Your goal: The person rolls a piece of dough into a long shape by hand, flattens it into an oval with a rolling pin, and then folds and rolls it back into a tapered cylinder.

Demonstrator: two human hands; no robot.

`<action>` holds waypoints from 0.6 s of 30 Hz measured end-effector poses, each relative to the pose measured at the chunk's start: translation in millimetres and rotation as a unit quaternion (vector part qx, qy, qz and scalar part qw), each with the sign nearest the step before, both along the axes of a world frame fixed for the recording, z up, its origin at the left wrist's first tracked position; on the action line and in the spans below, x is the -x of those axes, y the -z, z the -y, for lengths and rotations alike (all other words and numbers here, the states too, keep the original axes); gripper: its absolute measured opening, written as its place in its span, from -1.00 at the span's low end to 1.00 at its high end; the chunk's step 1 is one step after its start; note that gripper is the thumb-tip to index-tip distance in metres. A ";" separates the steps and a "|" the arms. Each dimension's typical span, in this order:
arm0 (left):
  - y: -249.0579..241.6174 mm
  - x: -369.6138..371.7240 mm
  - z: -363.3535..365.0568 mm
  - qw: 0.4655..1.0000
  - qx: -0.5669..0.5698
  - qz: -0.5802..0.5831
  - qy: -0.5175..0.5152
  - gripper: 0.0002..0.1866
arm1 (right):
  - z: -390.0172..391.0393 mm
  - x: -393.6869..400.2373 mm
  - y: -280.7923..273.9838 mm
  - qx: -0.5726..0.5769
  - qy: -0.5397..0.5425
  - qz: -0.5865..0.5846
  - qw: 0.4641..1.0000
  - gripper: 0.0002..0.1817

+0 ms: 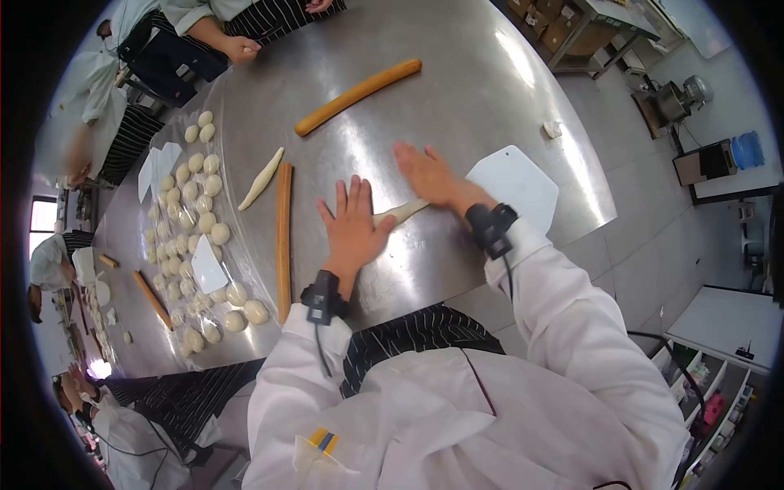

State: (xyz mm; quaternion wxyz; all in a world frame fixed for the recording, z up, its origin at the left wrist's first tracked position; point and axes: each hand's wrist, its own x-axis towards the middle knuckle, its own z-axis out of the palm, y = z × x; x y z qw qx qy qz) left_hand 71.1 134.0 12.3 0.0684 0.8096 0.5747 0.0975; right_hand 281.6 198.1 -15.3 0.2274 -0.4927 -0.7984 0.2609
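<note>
A tapered strip of dough [402, 213] lies on the steel table [327, 155] between my hands. My left hand [352, 226] rests flat with its fingers spread, over the strip's left end. Over the right end is my right hand [431, 177], palm down, fingers stretched out and slightly blurred. A second dough strip [261, 179] lies to the left, beside an upright-running wooden rolling pin [283, 241]. The white plastic scraper sheet [516, 188] is next to my right wrist.
Several dough balls [207, 222] under clear film cover the left side, with white scrapers [208, 265] among them. A long wooden pin [358, 97] lies farther up. A dough scrap [552, 129] is near the right edge. Several people stand around the table.
</note>
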 end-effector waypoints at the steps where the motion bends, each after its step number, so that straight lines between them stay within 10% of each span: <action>1: -0.1 8.3 -0.9 1.000 -0.003 0.003 -0.004 -0.14 | -12.4 -13.3 -3.3 -0.003 -0.004 0.003 1.000 -0.24; 3: -2.3 27.0 -2.8 0.972 -0.009 0.231 -0.049 -0.21 | -26.2 -33.6 -11.2 0.128 0.144 -0.297 0.935 -0.39; 7: -25.6 23.6 2.3 0.991 0.025 0.122 0.055 -0.38 | 22.5 -18.5 -62.5 0.119 0.020 -0.035 0.992 -0.38; 10: -6.4 26.3 12.5 0.990 -0.008 0.035 0.140 -0.49 | 52.5 -2.7 -27.9 -0.090 -0.115 0.127 0.981 -0.25; 13: -14.6 16.2 22.9 0.993 0.007 0.069 0.093 -0.74 | 70.7 -0.4 -19.6 -0.111 -0.068 0.021 0.991 -0.68; 18: -22.3 24.3 19.1 0.984 0.001 0.122 0.130 -0.82 | 67.7 -2.0 -35.8 -0.111 -0.089 -0.058 0.988 -0.72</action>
